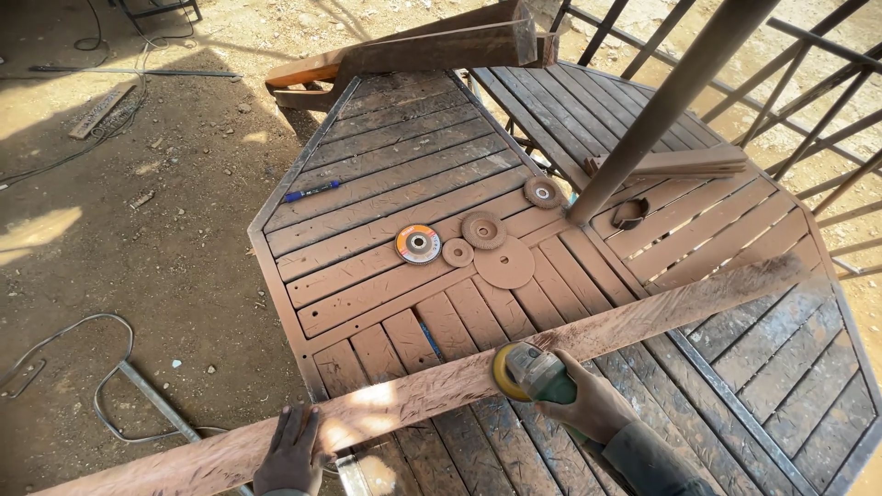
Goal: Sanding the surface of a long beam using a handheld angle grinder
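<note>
Now the long rusty bar [588,335] lies diagonally across the slatted metal table [386,165], and the left hand [292,452] presses flat on its near end with the fingers spread, gripping nothing. The right hand [588,401] is closed around a green angle grinder [537,375], whose yellow disc touches the bar's near edge. Behind the bar, well apart from it, lie several grinding discs [482,230] (one orange and grey flap disc [418,243] among them) and a blue pen [310,191]. A slanted pole [661,106] rises from the table's middle. Cables [83,354] lie on the dirt ground at the left.
</note>
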